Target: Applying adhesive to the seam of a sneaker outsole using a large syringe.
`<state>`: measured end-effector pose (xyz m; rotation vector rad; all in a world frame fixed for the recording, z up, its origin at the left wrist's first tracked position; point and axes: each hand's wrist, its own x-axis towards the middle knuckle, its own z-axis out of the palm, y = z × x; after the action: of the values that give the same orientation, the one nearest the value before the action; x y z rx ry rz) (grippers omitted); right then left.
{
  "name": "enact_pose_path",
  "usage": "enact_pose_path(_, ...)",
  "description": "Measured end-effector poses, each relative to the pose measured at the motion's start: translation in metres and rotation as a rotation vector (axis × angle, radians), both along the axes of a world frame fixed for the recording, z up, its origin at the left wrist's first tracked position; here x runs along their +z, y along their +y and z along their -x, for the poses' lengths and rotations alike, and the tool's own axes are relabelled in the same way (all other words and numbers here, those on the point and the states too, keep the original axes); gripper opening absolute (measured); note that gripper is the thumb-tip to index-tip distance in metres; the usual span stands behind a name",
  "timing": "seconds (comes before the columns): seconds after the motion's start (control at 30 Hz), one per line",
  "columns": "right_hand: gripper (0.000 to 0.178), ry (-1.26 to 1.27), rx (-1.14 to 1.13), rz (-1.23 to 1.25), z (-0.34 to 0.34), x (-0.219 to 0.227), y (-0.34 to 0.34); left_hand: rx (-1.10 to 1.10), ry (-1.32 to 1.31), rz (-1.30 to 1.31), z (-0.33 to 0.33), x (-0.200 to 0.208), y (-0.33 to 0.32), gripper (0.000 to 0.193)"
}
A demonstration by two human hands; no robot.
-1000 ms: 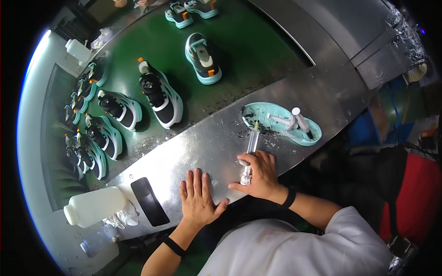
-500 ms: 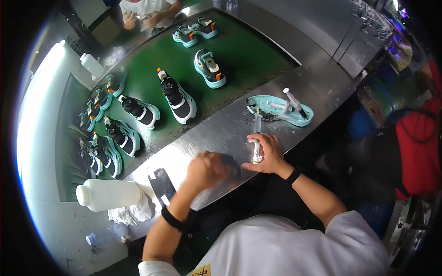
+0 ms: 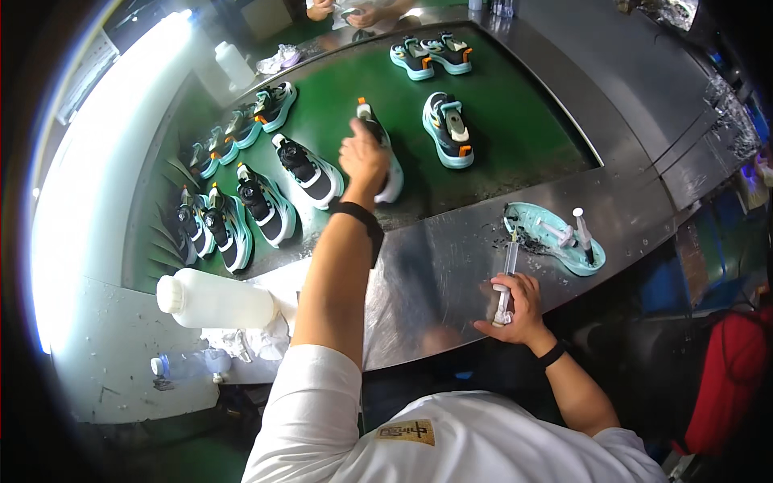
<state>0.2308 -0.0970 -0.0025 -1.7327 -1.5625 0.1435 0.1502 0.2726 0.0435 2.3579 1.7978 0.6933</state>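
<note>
My left hand (image 3: 364,158) is stretched out over a black and white sneaker (image 3: 392,179) on the green surface. Its forefinger sticks out apart from the partly curled others, and whether it touches the shoe I cannot tell. The hand covers much of that sneaker; its orange heel tab shows beyond the fingers. My right hand (image 3: 522,312) is closed around a clear syringe (image 3: 512,259) near the table's front edge, with the tip pointing away from me. Beside it lies a light teal shoe sole (image 3: 576,262) that carries another syringe (image 3: 560,233) and a dark-filled syringe (image 3: 583,229).
More sneakers stand on the green mat (image 3: 338,105), such as one with teal trim (image 3: 448,133). At the left are a white plastic jug (image 3: 221,299), crumpled paper (image 3: 241,342) and a clear bottle (image 3: 189,364). A person's hands (image 3: 366,14) work at the far edge.
My left hand has moved forward from the near metal edge to above the sneaker. My right hand keeps its hold on the syringe. The whole view has shifted.
</note>
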Motion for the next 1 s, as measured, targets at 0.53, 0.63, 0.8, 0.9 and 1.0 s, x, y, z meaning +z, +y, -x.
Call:
enact_pose_path(0.53,0.063,0.239,0.07,-0.094,-0.024,-0.008,-0.011,0.131,0.173,-0.397,0.037,0.028,0.068,0.095)
enact_pose_path(0.63,0.063,0.259,0.13,-0.088,-0.017,-0.001,-0.009,-0.559,-0.034,0.019,-0.045,0.015,0.039,0.085)
enact_pose_path(0.8,0.07,0.372,0.124,-0.023,-0.026,0.0,-0.02,-0.355,0.179,0.087,-0.139,0.018,-0.061,0.057)
enact_pose_path(0.9,0.074,0.696,0.163,0.096,-0.022,0.006,-0.044,-0.396,0.084,0.069,-0.113,0.022,-0.044,0.057)
enact_pose_path(1.0,0.078,0.735,0.212,0.076,-0.03,0.013,-0.063,-0.437,-0.098,0.191,-0.058,0.037,-0.046,0.047)
